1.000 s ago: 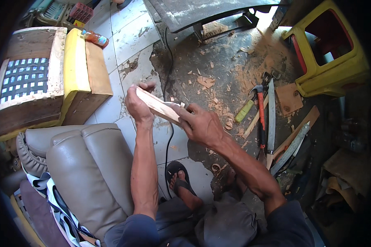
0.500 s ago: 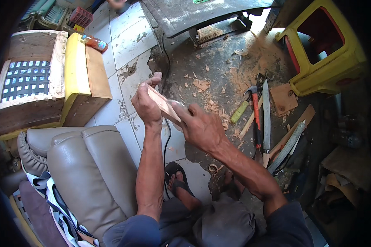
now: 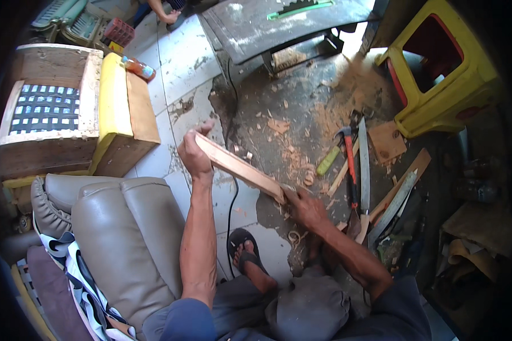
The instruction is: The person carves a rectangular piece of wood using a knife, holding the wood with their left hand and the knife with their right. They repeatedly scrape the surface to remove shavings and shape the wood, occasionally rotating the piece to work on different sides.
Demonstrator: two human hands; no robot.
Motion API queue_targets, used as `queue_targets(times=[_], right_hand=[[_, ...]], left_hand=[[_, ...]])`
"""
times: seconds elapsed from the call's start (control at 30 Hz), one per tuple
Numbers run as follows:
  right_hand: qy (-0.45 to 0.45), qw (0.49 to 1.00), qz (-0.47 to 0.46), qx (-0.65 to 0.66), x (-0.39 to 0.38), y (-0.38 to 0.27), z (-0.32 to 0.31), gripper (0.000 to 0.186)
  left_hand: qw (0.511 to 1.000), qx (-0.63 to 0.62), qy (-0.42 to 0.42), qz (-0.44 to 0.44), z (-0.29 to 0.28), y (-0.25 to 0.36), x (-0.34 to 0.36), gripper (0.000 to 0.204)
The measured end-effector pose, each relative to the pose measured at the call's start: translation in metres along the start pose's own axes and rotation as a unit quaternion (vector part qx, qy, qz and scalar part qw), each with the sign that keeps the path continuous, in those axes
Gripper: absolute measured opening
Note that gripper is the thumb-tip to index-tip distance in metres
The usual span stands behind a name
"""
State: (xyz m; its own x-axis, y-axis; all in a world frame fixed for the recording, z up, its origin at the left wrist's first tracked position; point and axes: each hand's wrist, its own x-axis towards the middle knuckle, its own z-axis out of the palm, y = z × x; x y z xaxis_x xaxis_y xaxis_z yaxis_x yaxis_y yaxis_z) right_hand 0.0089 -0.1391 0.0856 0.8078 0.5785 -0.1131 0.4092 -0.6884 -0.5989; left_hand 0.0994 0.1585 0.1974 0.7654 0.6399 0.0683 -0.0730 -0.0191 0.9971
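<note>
Wooden strip [image 3: 243,170] slants — left grip [image 3: 195,157] to right grip [image 3: 309,210].

The head-worn fisheye view (darkened at its rim) looks steeply down and forward from above the wooden strip [image 3: 242,167], its near side, fairly close.

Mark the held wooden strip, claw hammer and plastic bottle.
Wooden strip [image 3: 243,170]: head view, mid-length on its pale face.
Claw hammer [image 3: 350,162]: head view, red part of the handle.
Plastic bottle [image 3: 139,68]: head view, middle of the body.
</note>
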Motion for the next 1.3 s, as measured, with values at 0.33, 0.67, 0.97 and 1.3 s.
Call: queue_targets(times=[0.33,0.67,0.97,1.3], right_hand=[[0.052,0.997,-0.008,0.056,0.035,-0.032,-0.012,0.055],[0.057,0.998,0.007,0.004,0.0,0.012,0.018,0.054],[0.059,0.997,-0.036,0.033,0.057,-0.046,-0.02,0.053],[0.144,0.987,-0.019,0.063,0.041,-0.044,-0.021,0.058]], left_hand=[[0.999,0.024,0.005,0.036,0.017,0.006,-0.017,0.046],[0.999,0.033,0.027,0.027,0.008,0.005,-0.002,0.046],[0.999,0.027,0.005,0.025,0.007,0.005,-0.012,0.047],[1.0,0.019,-0.002,0.02,0.026,0.01,-0.019,0.042]])
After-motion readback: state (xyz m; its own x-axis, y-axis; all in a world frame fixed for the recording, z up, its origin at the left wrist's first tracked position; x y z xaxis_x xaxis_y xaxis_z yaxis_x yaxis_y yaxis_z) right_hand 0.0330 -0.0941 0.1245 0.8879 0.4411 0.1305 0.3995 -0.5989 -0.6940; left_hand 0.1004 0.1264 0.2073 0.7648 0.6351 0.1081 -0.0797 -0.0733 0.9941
